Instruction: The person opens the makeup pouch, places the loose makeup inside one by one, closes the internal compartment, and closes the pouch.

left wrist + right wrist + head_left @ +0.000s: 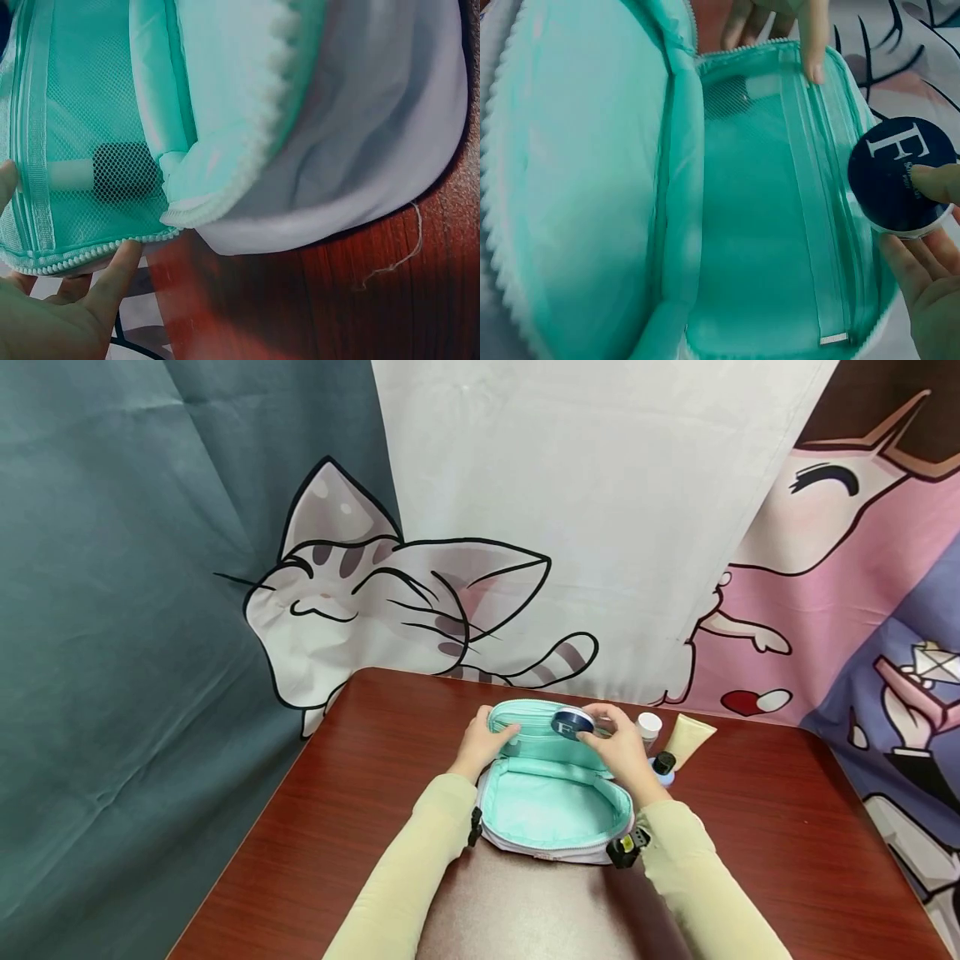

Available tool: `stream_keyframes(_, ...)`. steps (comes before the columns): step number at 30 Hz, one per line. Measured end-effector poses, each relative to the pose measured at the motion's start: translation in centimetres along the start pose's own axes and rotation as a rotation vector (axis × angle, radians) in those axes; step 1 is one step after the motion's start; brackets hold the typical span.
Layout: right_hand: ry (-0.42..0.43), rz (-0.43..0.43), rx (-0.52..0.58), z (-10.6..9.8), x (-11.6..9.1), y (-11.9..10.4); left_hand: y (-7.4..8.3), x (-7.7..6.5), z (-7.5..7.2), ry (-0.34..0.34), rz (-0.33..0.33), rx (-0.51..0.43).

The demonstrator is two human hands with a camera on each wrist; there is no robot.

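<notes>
Pouch [555, 808]: unzipped, lower centre
Mesh pocket [90, 82]: holds dark-ended cylinder [124, 172]
Left hand [482, 745]: pinches pouch
Right hand [621, 750]: pinches round container [572, 724]

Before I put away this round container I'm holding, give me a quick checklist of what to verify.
1. Pouch unzipped and spread: ok.
2. Left hand steadying it: ok, gripping the raised side's edge.
3. Right hand secure on the round container: ok, pinched between thumb and fingers.
4. Container screwed tight: cannot tell.
5. Mesh pocket unzipped: cannot tell.
6. Tube packed: not ok, it's beside the pouch.
</notes>
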State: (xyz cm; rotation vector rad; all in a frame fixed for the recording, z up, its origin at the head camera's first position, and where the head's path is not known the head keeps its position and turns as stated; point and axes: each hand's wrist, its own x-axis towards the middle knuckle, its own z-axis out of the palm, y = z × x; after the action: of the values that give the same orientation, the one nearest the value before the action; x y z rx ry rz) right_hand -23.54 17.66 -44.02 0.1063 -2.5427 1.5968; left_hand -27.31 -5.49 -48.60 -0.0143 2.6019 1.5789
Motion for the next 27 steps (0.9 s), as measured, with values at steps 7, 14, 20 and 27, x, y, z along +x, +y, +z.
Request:
stream_keyframes(7, 0.020, -0.134, -0.007, 1.9, 0.7, -0.4, 0.2, 0.0, 0.0, -0.003, -0.004, 0.010)
stream_keyframes(14, 0.029, -0.232, -0.128, 3.2, 0.7, -0.2, 0.3, 0.2, 0.0, 0.002, -0.010, 0.041)
stream_keyframes(20, 0.031, -0.321, -0.250, 4.3, 0.3, 0.4, 0.1, 0.4, 0.0, 0.001, -0.014, 0.038)
stream_keyframes(27, -0.017, -0.392, -0.306, 4.7, 0.1, 1.4, -0.1, 0.5, -0.1, -0.002, -0.008, 0.044)
